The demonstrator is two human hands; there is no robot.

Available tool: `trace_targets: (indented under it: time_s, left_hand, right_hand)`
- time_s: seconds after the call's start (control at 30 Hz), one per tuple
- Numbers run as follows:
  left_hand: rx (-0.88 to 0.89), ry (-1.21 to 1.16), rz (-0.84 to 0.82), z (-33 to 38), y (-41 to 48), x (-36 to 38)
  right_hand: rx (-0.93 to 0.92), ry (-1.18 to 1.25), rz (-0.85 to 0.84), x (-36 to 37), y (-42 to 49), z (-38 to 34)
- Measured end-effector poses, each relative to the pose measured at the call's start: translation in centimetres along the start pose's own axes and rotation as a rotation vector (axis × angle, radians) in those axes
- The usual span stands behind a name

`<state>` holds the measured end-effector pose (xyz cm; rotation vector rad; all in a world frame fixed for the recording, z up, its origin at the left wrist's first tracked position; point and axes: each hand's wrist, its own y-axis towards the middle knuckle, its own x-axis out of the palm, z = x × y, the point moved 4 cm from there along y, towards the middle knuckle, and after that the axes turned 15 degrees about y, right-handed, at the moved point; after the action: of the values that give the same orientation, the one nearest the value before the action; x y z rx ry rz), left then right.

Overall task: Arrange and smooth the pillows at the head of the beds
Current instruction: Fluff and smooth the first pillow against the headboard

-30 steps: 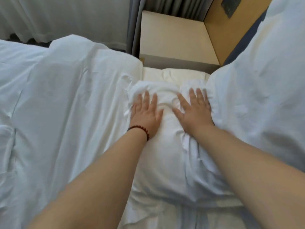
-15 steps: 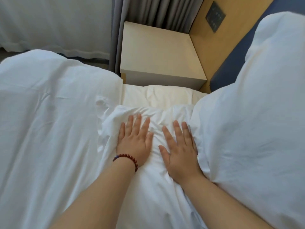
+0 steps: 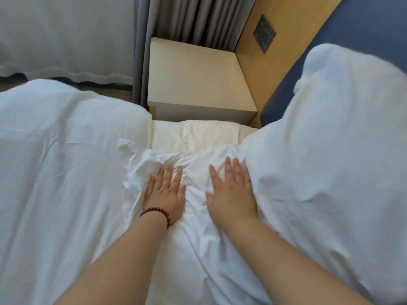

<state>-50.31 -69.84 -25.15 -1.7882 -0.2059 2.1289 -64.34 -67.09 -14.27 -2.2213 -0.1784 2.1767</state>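
As both palms spread apart from a second ago, the rumpled white duvet (image 3: 66, 161) lies left. Left hand (image 3: 166, 194) presses flat, fingers straight, on the low creased white pillow (image 3: 193, 234) mid-bed. Right hand (image 3: 231, 194) does likewise, just beside the plump white pillow (image 3: 330, 161). Creases remain between them, so smoothing looks unfinished.

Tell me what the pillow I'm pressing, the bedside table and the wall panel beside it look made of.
Pillow: white woven fabric, probably cotton, matte; it creases finely. Bedside table: smooth cream board, likely laminate, matte, crisp edges. Wall panel: honey-coloured wood or veneer, slight sheen; grain too blurred to tell.
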Motion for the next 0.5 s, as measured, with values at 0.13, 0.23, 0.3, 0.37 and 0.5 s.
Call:
trace_targets:
  time_s: [0.13,0.23,0.3,0.37,0.5]
  left_hand:
    - [-0.011,0.026,-0.167,0.2,-0.7,-2.9]
    - [0.079,-0.180,0.007,4.6,-3.3,-8.4]
    - [0.234,-0.358,0.239,10.1,-5.8,-13.7]
    - [0.394,-0.571,0.307,15.8,-8.3,-17.8]
    - [0.480,-0.654,-0.085,22.2,-8.7,-18.5]
  right_hand:
    - [-0.079,-0.030,0.266,-8.8,-3.3,-0.2]
    - [0.070,-0.165,0.270,-14.0,-4.3,4.7]
    - [0.176,-0.195,0.205,-15.7,-5.2,8.2]
    - [0.207,-0.184,0.182,-16.6,-7.0,9.5]
    - [0.251,-0.119,0.230,-18.9,-9.3,10.5]
